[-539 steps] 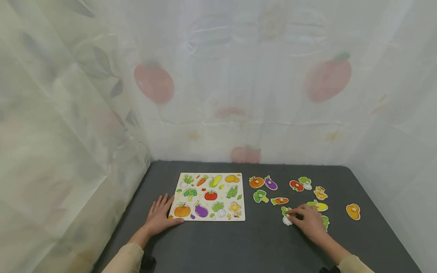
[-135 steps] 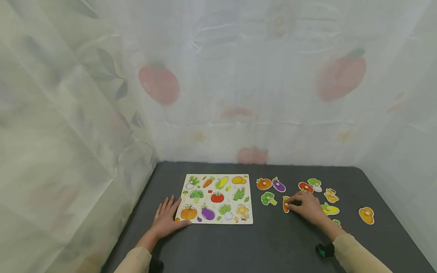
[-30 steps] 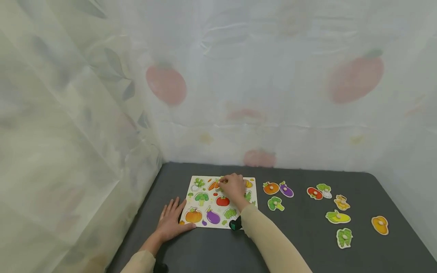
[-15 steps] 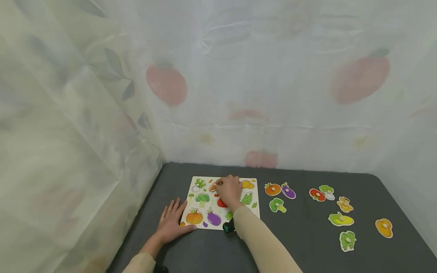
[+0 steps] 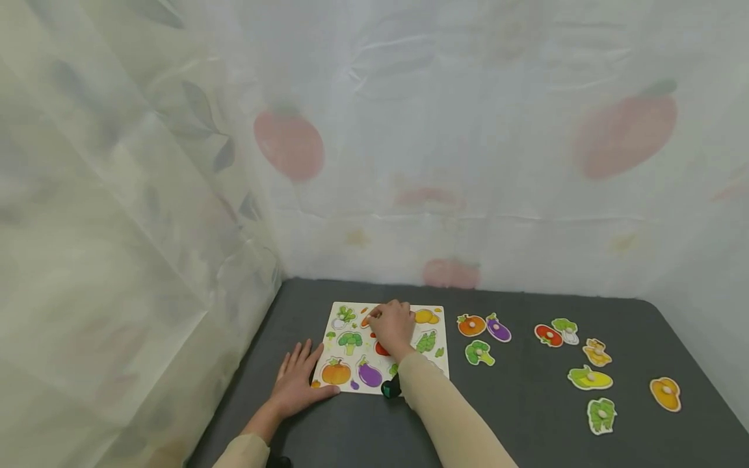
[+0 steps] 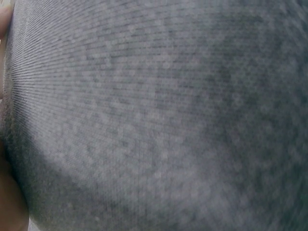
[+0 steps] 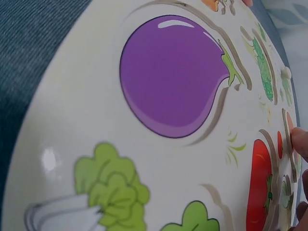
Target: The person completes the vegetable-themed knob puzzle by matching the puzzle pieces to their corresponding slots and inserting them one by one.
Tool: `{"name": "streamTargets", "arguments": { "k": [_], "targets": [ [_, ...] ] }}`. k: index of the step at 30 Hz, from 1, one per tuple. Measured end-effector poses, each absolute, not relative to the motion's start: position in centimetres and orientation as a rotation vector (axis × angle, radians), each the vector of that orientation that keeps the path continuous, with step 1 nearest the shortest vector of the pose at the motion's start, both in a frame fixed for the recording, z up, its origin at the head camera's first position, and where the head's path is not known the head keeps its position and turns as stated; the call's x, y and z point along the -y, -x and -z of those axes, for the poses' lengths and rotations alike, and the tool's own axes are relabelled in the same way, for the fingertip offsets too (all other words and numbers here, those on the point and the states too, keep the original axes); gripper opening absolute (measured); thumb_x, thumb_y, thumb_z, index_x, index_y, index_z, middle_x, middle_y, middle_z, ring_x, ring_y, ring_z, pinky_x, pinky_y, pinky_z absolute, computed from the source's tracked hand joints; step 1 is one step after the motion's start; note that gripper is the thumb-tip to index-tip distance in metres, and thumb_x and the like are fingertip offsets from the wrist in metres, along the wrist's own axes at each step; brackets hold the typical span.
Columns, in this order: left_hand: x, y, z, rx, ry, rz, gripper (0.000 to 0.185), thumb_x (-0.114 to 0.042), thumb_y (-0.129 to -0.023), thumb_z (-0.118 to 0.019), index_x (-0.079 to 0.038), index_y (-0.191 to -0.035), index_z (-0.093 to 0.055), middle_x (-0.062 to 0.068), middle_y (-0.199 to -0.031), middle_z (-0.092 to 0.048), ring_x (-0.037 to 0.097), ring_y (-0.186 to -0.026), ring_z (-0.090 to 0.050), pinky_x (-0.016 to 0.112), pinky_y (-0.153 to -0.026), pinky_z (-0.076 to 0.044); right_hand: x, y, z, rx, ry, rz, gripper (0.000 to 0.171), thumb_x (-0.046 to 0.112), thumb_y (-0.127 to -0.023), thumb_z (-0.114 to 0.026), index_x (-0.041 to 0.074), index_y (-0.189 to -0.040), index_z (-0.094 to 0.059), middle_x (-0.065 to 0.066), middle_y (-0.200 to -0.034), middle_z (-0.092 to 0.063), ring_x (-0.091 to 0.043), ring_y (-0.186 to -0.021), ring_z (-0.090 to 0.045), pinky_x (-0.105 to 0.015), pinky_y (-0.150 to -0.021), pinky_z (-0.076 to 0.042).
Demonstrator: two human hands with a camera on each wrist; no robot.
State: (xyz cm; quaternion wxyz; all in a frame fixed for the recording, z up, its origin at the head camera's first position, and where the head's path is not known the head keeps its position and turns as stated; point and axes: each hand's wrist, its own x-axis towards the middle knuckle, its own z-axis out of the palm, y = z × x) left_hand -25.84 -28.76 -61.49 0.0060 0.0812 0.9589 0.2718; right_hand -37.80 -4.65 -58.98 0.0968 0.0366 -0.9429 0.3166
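Observation:
A white vegetable puzzle board [image 5: 326, 356] lies on the dark table. My left hand [image 5: 295, 383] rests on the table at the board's lower-left corner, fingers spread and thumb along the near edge. Over the board's upper middle, my right hand [image 5: 394, 328] pinches an orange carrot piece [image 5: 365, 322] at the carrot picture; the hand covers most of it. In the right wrist view, fingertips [image 7: 299, 139] show at the right edge, right at the carrot, past the printed eggplant [image 7: 168, 77]. A radish piece with a knob [image 5: 342, 318] sits in the board's upper-left corner.
Right of the board lie knobbed pieces: pumpkin [image 5: 471, 325], eggplant [image 5: 499, 328], broccoli [image 5: 480, 353], tomato [image 5: 548, 335], leafy cabbage [image 5: 565, 330], a yellow mushroom-like piece [image 5: 597, 352], corn [image 5: 590, 378], a green piece [image 5: 601, 416] and a yellow-orange piece [image 5: 665, 394]. A curtain [image 5: 374, 247] hangs behind.
Since the oldest frame, the radish piece has come onto the board. My right hand has since carried the carrot piece left from the table to the board; the left hand keeps its place.

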Motion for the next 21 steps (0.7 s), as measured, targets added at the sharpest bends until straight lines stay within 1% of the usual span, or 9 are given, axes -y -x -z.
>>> {"name": "streamTargets", "arguments": {
  "k": [7,13,17,21],
  "targets": [
    [28.77,25.82,61.43,-3.007,-0.253,-0.827,0.113,-0.072,-0.076,-0.075,-0.013,-0.162,-0.033,0.024,-0.166,-0.020,0.046,-0.153,-0.009,0.063,-0.120,-0.001,4.65,37.68,58.88,2.806,-0.111,-0.951,0.009,0.034,-0.090,-0.080,0.026,-0.087,-0.082,-0.001,-0.096,-0.060,-0.031,-0.101,-0.049,-0.053,-0.092,-0.040],
    [28.63,25.82,61.22,-2.998,-0.230,-0.798,0.114,-0.073,-0.075,-0.075,-0.013,-0.162,-0.033,0.022,-0.167,-0.020,0.045,-0.154,-0.009,0.063,-0.120,-0.002,4.64,37.70,59.15,2.799,-0.117,-0.947,0.008,0.035,-0.090,-0.080,0.027,-0.087,-0.082,-0.001,-0.097,-0.061,-0.031,-0.102,-0.048,-0.053,-0.092,-0.039],
    [28.58,25.97,60.94,-2.966,-0.196,-0.749,0.116,-0.077,-0.075,-0.073,-0.017,-0.164,-0.029,0.018,-0.169,-0.016,0.042,-0.155,-0.006,0.061,-0.122,-0.001,4.68,37.72,59.18,2.802,-0.130,-0.918,0.009,0.035,-0.091,-0.079,0.028,-0.087,-0.082,-0.001,-0.097,-0.061,-0.031,-0.102,-0.048,-0.052,-0.092,-0.039],
    [28.66,26.03,60.86,-2.944,-0.182,-0.732,0.116,-0.077,-0.076,-0.072,-0.018,-0.165,-0.026,0.018,-0.170,-0.014,0.041,-0.156,-0.004,0.061,-0.122,0.001,4.70,37.73,59.15,2.810,-0.142,-0.886,0.008,0.036,-0.090,-0.079,0.029,-0.087,-0.082,-0.001,-0.097,-0.061,-0.030,-0.102,-0.048,-0.051,-0.091,-0.039]
  ]
}}
